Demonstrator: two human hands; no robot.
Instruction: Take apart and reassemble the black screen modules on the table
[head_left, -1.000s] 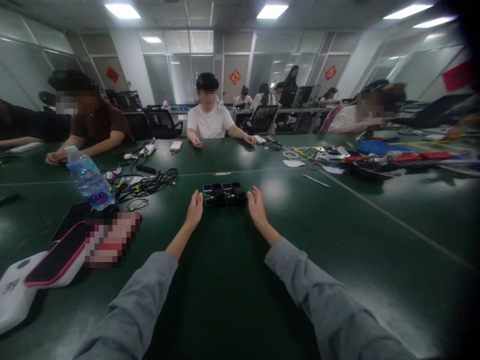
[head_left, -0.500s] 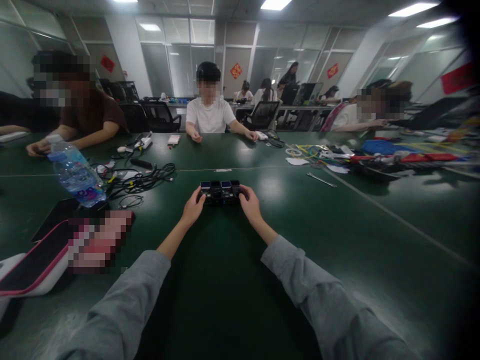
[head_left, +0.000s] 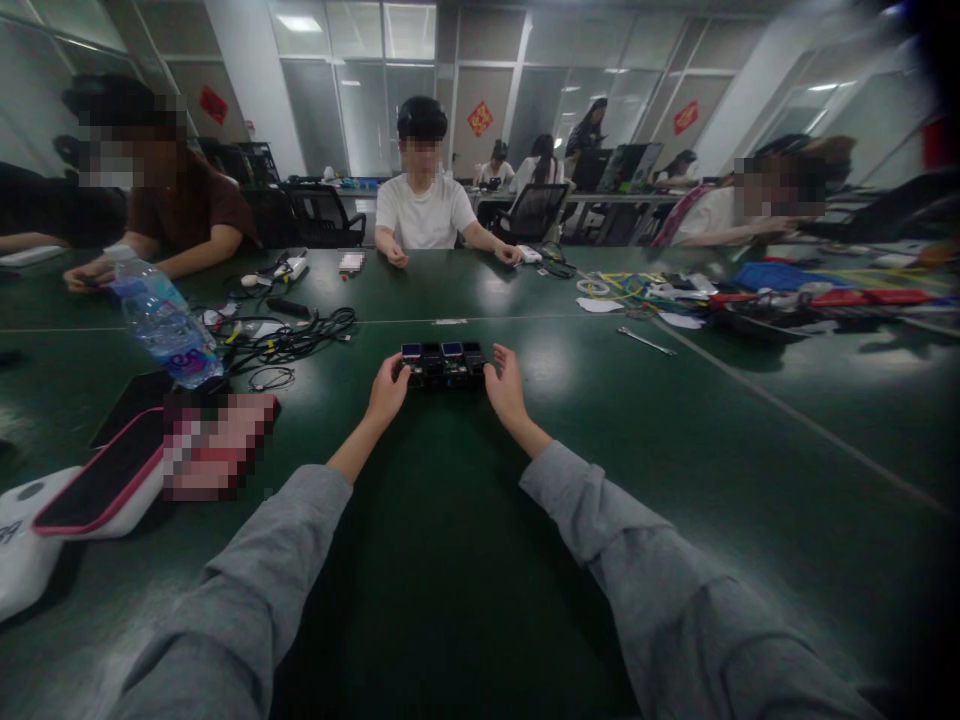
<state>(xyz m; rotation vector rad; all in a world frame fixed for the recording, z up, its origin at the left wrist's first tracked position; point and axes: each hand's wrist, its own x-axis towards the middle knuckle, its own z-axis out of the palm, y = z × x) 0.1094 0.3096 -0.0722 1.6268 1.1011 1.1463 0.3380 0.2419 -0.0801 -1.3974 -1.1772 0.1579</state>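
Four small dark boxes [head_left: 453, 370] in a row on a green table [head_left: 450, 560]

Little of the writing in view could be made out. A white case [head_left: 34, 560] at the lower left bore large dark characters, running to the edge of the view and too unclear to read for certain. The plastic bottle [head_left: 166, 325] wore a blue and purple label with pale lettering, blurred past reading. On the back wall, a red paper diamond [head_left: 480, 119] carried gold marks, too small to tell.

The boxes stood side by side on the table, straight ahead of the wearer and between the two hands. The first and third from the left showed bluish-grey panels with pale frames at the top; the second and fourth looked black there. Small light details broke up the lower fronts. Whether the four were joined could not be told.

The left hand [head_left: 387, 390] curved around the left end, thumb at the front corner; how firmly it gripped could not be told. The right hand [head_left: 507, 388] was spread wide, its thumb tip at the right end and its fingers raised away. Black cables [head_left: 300, 342] lay off to the left, and a wrench [head_left: 646, 341] lay well apart to the right.
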